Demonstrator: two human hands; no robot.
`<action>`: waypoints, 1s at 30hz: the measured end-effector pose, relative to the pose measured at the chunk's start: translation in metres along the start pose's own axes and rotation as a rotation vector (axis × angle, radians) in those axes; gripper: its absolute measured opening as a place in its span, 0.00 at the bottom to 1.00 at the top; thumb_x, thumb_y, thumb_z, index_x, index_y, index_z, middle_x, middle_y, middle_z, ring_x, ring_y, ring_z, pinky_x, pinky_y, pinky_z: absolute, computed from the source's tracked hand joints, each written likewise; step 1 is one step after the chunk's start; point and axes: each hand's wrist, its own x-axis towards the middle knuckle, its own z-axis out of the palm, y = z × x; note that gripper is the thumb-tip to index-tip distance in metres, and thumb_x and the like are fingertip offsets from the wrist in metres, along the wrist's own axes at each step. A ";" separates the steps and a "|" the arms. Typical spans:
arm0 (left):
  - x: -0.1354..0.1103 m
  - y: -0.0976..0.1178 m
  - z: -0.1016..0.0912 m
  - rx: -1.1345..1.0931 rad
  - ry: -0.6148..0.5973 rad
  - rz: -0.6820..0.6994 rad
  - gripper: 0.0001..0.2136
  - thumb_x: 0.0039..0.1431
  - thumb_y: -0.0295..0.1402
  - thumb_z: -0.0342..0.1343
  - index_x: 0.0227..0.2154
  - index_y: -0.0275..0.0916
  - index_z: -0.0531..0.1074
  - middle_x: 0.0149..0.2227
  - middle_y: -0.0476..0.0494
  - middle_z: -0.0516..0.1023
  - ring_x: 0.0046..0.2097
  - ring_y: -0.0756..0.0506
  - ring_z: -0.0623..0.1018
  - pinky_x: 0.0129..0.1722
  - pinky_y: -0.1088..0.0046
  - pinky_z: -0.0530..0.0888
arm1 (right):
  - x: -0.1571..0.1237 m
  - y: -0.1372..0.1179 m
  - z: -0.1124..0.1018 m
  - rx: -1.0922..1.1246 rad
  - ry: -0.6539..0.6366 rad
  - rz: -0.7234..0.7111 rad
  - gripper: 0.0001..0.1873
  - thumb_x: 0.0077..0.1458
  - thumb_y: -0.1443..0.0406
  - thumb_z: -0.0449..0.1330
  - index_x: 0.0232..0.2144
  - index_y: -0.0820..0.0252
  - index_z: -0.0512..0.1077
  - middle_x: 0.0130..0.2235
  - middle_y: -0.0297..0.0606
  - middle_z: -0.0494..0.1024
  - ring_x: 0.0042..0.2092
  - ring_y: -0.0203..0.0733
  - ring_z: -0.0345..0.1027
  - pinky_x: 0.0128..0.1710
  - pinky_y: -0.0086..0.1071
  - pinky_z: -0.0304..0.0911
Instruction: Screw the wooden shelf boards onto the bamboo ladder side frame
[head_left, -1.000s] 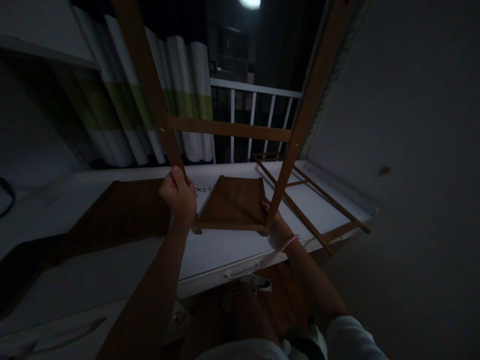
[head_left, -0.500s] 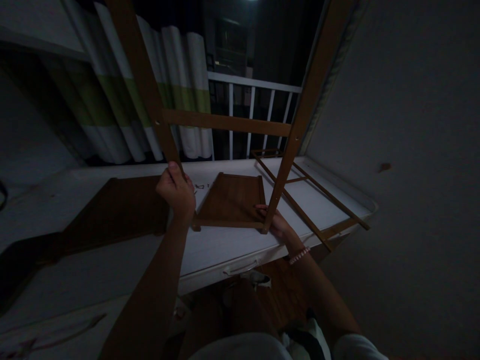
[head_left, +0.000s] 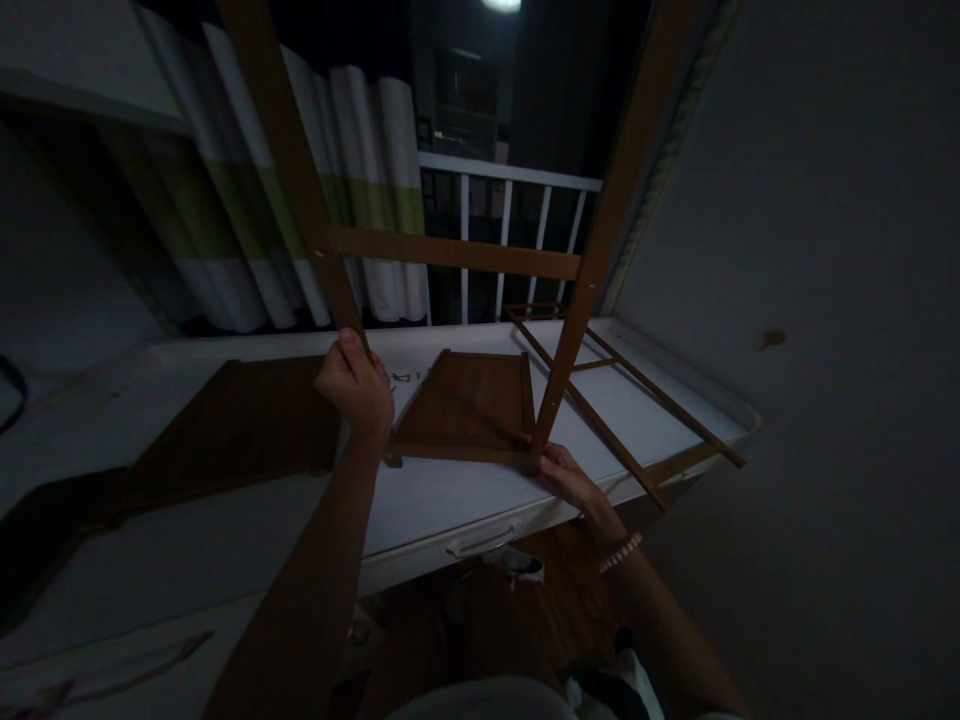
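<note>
A brown wooden frame [head_left: 457,254] with two long side rails and a crossbar stands upright before me. My left hand [head_left: 357,388] is closed round its left rail, low down. Down at the foot of the right rail, my right hand [head_left: 564,474] has its fingers on the wood, thumb in front and fingertips partly hidden behind. Flat on the white surface between the rails lies a brown wooden panel [head_left: 472,405] with raised edges; the frame's feet meet its front corners. Several small dark screws or fittings [head_left: 403,377] lie beside my left hand.
A second wooden frame [head_left: 600,420] lies on the white tabletop [head_left: 442,500] at the right, its end past the front edge. Another brown panel [head_left: 247,420] lies at the left. Behind are a striped curtain [head_left: 375,200] and a white railing [head_left: 510,172]. A wall stands at the right.
My right hand has slid down the right rail to its foot, and its pointing finger has drawn back from over the panel. My left hand keeps its grip.
</note>
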 end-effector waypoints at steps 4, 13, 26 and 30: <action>-0.001 0.000 0.001 0.020 0.067 0.060 0.21 0.54 0.46 0.37 0.13 0.37 0.57 0.10 0.56 0.56 0.12 0.56 0.59 0.12 0.80 0.56 | 0.002 0.007 0.012 -0.260 0.257 -0.119 0.21 0.45 0.52 0.51 0.33 0.63 0.70 0.33 0.38 0.71 0.34 0.38 0.62 0.31 0.28 0.58; 0.001 0.000 -0.007 -0.211 -0.185 0.028 0.18 0.53 0.45 0.41 0.15 0.38 0.57 0.09 0.57 0.55 0.10 0.57 0.57 0.09 0.80 0.53 | 0.001 0.014 0.016 -0.411 0.348 -0.172 0.23 0.51 0.51 0.43 0.28 0.62 0.69 0.25 0.36 0.68 0.24 0.33 0.58 0.23 0.26 0.55; -0.023 -0.021 -0.033 -0.176 -0.312 -0.061 0.18 0.52 0.47 0.41 0.16 0.38 0.58 0.08 0.58 0.54 0.09 0.57 0.57 0.08 0.80 0.52 | -0.003 0.017 0.012 -0.442 0.370 -0.172 0.24 0.50 0.50 0.44 0.25 0.63 0.70 0.22 0.35 0.67 0.25 0.34 0.58 0.24 0.27 0.55; -0.026 -0.025 -0.036 -0.187 -0.281 -0.047 0.18 0.51 0.47 0.41 0.16 0.39 0.57 0.09 0.57 0.55 0.10 0.56 0.58 0.09 0.80 0.54 | -0.004 0.016 0.013 -0.436 0.362 -0.207 0.23 0.50 0.50 0.45 0.26 0.62 0.70 0.25 0.38 0.70 0.29 0.37 0.61 0.28 0.29 0.57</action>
